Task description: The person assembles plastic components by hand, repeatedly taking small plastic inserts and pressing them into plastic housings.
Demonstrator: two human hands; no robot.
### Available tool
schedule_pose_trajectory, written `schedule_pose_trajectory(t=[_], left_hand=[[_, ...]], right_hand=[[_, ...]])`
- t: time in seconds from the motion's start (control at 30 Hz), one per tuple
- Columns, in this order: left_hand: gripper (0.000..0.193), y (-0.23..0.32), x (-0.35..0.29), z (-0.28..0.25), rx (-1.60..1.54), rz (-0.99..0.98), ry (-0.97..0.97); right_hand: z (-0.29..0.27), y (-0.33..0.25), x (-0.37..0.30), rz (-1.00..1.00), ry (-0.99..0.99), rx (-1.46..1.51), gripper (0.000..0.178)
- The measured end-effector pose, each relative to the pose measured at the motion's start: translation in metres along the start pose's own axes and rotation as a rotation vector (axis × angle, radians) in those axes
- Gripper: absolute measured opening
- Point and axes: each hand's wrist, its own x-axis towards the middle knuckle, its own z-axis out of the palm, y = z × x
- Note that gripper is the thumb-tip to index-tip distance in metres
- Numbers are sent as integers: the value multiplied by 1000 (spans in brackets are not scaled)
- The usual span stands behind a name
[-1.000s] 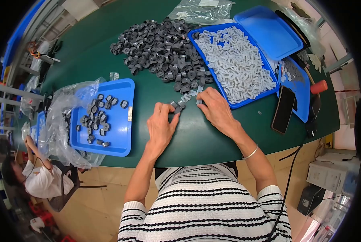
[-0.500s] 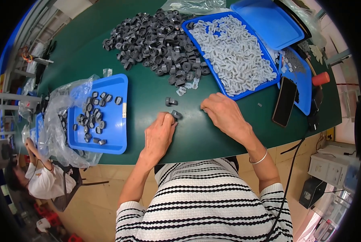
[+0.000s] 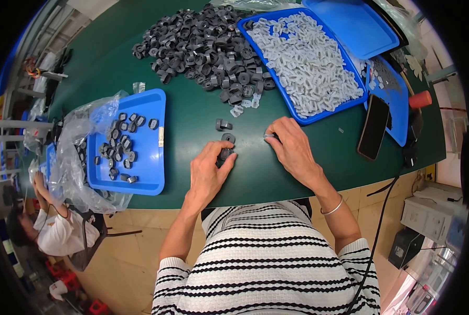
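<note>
My left hand (image 3: 208,170) is closed with thumb and forefinger round a small dark grey plastic part (image 3: 225,155). Touching its fingertips on the far side is another grey ring-like part (image 3: 227,137) with an opening in its top. A third loose grey part (image 3: 223,125) lies just beyond. To the right, my right hand (image 3: 293,152) pinches a small pale, translucent plastic piece (image 3: 269,135) between thumb and forefinger, level with the grey parts. The fingers hide most of that piece.
A heap of grey parts (image 3: 203,50) covers the far middle. Beside it a blue tray (image 3: 304,119) holds many translucent pieces. At left, another blue tray (image 3: 151,181) holds grey parts, near plastic bagging (image 3: 72,157). A phone (image 3: 374,128) lies right; a person (image 3: 61,231) sits far left.
My left thumb has spread and its fingers have shifted on the grey parts, turning one so its opening faces up. In my right hand, the pale piece now shows at the fingertips.
</note>
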Motion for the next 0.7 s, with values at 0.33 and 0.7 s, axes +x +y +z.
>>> schedule_pose_trajectory(t=[0.33,0.7], left_hand=[[16,-4,2,20,-686,-395,9],[28,10,-10,14,-996,-592,-99]], right_hand=[[26,-31,-21,549,-122,1217,15],[26,-26,-29,476,12,1050,13]])
